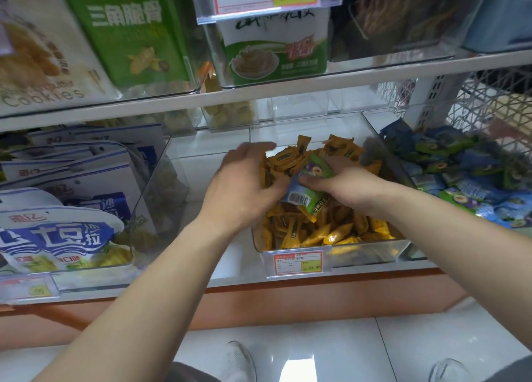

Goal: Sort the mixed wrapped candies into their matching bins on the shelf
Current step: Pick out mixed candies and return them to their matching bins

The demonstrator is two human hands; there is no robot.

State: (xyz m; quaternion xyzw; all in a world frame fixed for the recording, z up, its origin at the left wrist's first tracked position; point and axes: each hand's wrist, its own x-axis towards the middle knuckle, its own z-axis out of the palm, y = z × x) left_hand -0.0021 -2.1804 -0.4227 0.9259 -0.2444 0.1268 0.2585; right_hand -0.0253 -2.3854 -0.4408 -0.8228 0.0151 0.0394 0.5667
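Sorting partway done. Gripped in right hand (345, 184): green-blue candies (315, 177), held above middle bin (374, 252). Curled round bunch of orange candies (325, 232) in same bin: left hand (244, 180). Matching green-blue pile (466, 177) lay in neighbouring bin (374, 125), just to right. Judged left to do: drop held strays there, then search orange heap for more.

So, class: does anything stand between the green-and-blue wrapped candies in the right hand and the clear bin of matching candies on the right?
Only the clear plastic side walls where the two bins meet. The right hand holds the green-and-blue wrapped candies over the clear bin of orange candies; the matching bin adjoins it, open-topped.
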